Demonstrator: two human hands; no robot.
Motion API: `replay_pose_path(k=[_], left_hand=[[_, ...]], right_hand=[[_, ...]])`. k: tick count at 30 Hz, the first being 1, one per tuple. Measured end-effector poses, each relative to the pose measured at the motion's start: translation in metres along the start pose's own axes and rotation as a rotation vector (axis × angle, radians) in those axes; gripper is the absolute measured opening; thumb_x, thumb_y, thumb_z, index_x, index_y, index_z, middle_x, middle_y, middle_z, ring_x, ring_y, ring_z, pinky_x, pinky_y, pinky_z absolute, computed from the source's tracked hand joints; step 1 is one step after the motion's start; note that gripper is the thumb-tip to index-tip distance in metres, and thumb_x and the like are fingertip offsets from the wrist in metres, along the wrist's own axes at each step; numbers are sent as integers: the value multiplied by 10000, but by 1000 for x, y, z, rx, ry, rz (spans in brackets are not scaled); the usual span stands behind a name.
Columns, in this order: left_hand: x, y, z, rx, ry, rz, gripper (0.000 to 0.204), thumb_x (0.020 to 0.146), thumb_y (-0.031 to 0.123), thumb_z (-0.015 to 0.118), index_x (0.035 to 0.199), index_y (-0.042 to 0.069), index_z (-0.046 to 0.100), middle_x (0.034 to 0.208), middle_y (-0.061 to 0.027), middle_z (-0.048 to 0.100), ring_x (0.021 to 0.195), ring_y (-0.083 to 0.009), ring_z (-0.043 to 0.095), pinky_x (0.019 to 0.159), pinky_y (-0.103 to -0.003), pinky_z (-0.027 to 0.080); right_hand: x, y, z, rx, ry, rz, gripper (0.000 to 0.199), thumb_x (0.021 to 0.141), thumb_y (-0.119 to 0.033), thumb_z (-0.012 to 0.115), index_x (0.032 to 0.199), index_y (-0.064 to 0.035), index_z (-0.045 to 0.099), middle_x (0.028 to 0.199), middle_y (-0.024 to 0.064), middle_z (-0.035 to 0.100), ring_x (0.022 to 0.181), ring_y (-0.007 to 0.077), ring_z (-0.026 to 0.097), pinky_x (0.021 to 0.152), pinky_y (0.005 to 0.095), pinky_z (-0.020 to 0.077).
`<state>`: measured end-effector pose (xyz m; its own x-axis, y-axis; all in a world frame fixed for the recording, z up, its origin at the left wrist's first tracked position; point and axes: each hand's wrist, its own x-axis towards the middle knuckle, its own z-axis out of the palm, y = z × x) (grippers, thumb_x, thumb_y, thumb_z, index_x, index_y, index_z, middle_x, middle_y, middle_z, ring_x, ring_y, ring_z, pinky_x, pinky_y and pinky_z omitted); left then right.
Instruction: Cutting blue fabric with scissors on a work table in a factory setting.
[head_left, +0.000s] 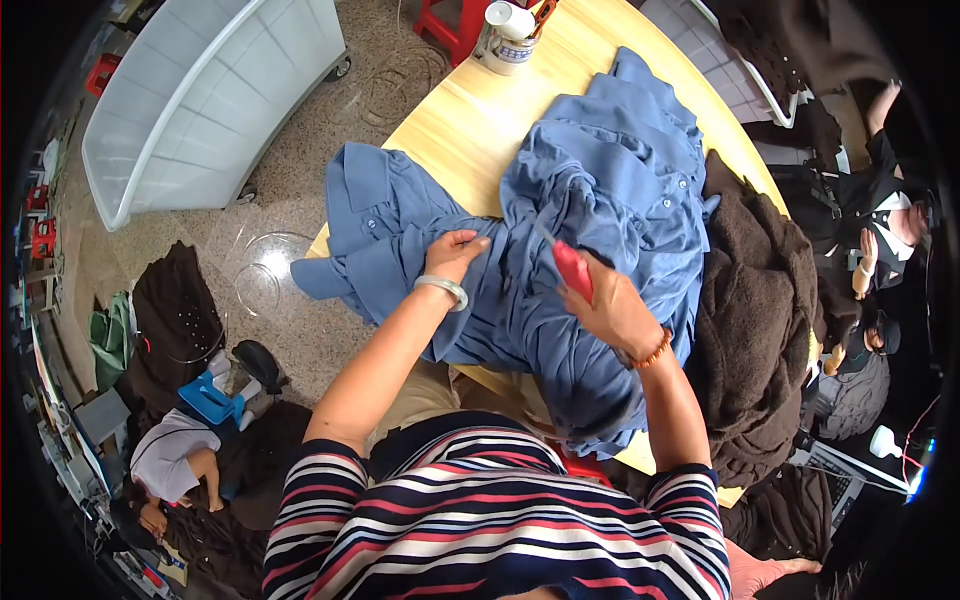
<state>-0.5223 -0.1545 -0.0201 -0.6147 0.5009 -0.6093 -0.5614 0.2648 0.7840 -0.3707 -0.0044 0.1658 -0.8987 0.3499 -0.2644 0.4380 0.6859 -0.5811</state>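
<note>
Several blue garments with collars and small buttons lie heaped on the table; one blue shirt (385,205) spreads toward the left edge. My left hand (455,258), a pale bangle at its wrist, is closed with thumb and fingers pinching a fold of that shirt. To its right, my right hand (608,305), wearing a beaded bracelet, grips a red-handled tool (572,268) with a thin pale tip. That tip points up and left over the blue cloth, a little apart from my left hand. Motion blurs it, so its exact kind is unclear.
Dark brown knitted garments (755,330) are piled along the right of the wooden table (450,120). A cup (508,50) holding tools stands at the far edge. Beyond the table are a white wheeled bin (215,110) and a red stool (455,30). Other people work left and right.
</note>
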Motion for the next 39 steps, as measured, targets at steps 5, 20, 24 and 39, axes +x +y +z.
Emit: replay_pose_path(k=[5, 20, 24, 39], left_hand=[[-25, -8, 8, -411, 102, -6, 231, 804, 41, 714, 1005, -7, 610, 914, -43, 622, 848, -97, 569, 794, -219, 449], [-57, 47, -14, 909, 51, 731, 314, 799, 98, 640, 1105, 44, 593, 953, -180, 619, 888, -357, 574, 794, -421, 467], [-13, 71, 11, 1022, 105, 862, 290, 800, 114, 628, 1084, 68, 590, 952, -158, 614, 906, -361, 576, 771, -432, 471], [-11, 86, -35, 1265, 258, 910, 394, 637, 184, 787, 995, 101, 645, 856, -77, 611, 898, -293, 548, 765, -404, 417]], right_hand=[[-53, -19, -8, -236, -333, 44, 372, 836, -238, 596, 1122, -12, 525, 689, 223, 620, 664, 400, 628, 609, 489, 495], [-52, -14, -11, -202, -243, 19, 296, 845, -219, 590, 1080, -47, 538, 638, 187, 611, 603, 371, 627, 555, 461, 501], [-40, -21, -17, -267, -211, 51, 269, 849, -220, 584, 1033, -28, 545, 644, 184, 616, 606, 365, 632, 548, 467, 503], [-11, -3, -19, -142, -264, 24, 288, 846, -240, 611, 1056, -56, 539, 658, 197, 612, 636, 388, 627, 578, 468, 500]])
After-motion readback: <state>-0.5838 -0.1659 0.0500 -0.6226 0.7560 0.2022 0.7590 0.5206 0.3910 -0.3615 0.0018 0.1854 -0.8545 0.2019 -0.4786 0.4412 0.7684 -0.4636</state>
